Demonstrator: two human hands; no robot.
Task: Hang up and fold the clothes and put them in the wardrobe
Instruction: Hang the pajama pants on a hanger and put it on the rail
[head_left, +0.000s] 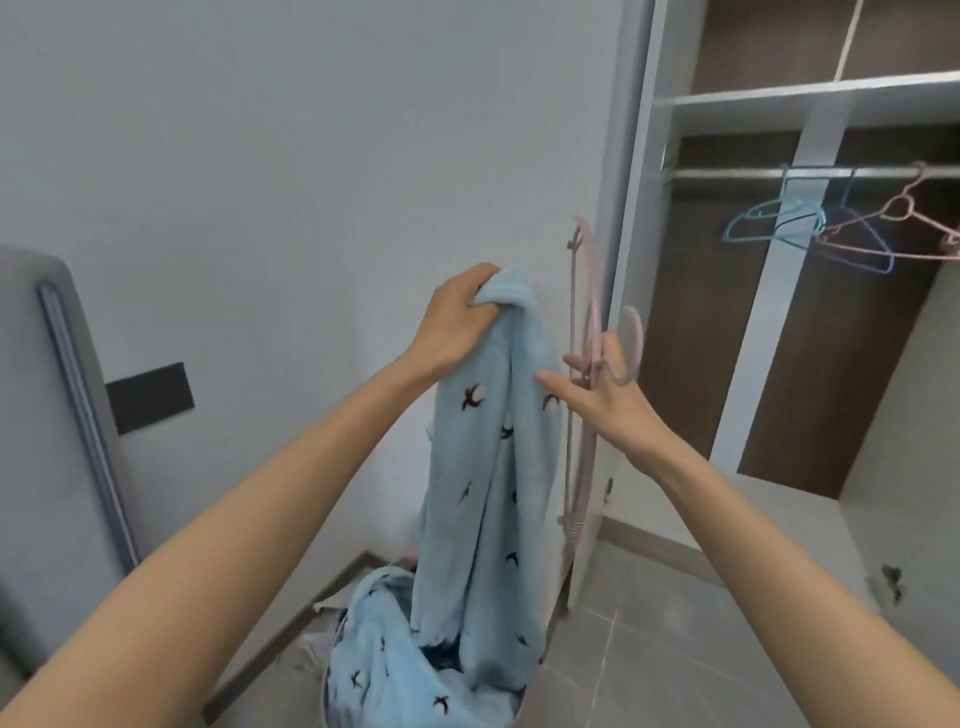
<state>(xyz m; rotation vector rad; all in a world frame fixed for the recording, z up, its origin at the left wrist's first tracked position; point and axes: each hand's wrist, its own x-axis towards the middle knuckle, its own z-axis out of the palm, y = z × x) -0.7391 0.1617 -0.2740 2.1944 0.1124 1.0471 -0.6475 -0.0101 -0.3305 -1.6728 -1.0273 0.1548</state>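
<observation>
Left of the wardrobe, the left hand was clamped on the bunched top edge of the blue garment. The garment hung straight down beside the wardrobe's frame, and its lower end ran into a heap of the same cloth on the floor. The fabric looked thick, plush and limp. It was probably light enough for one hand but likely to sag and slide, so collar or shoulder seams seemed the best place to hold it.

Nearer the wardrobe, the right hand held the pink hanger by its neck, curled fingers keeping it upright, thumb and forefinger stretched toward the cloth. The hanger looked thin, stiff and light. The hands were apart.

Inside the wardrobe, spare hangers hung on the rail.
</observation>
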